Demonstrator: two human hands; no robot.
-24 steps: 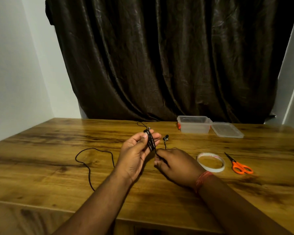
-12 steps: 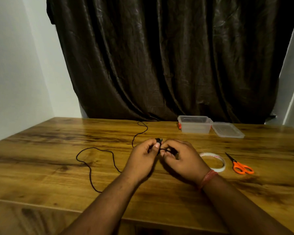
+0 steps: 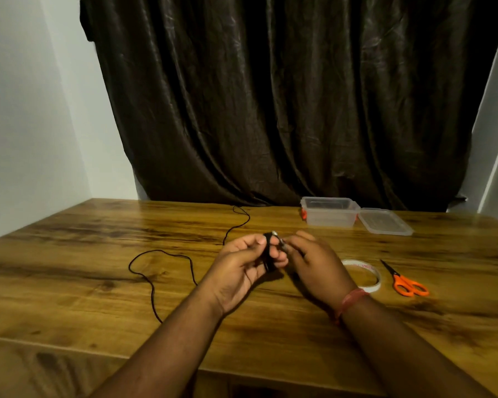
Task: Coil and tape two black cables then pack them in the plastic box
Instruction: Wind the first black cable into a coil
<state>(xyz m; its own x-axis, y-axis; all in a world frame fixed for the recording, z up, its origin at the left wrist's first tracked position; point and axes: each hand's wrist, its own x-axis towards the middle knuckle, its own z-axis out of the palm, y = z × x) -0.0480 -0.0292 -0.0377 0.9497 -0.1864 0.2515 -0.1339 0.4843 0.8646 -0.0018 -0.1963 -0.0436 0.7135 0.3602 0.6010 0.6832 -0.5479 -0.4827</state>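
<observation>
My left hand [image 3: 243, 264] holds a small coil of black cable [image 3: 268, 254] between thumb and fingers, just above the wooden table [image 3: 98, 282]. My right hand [image 3: 314, 262] is close against it and pinches the cable's metal-tipped end [image 3: 282, 241]. A second black cable [image 3: 167, 262] lies loose on the table to the left, snaking from the far edge toward me. The clear plastic box [image 3: 329, 215] stands open at the back right, its lid [image 3: 384, 222] beside it.
A roll of white tape [image 3: 362, 272] lies right of my right hand, partly hidden by my wrist. Orange-handled scissors [image 3: 406, 281] lie further right. A dark curtain hangs behind the table, with pale walls on both sides.
My left hand has closed over the coil and lowered toward the table. My right hand came up from below to meet it and now pinches the cable's end.
</observation>
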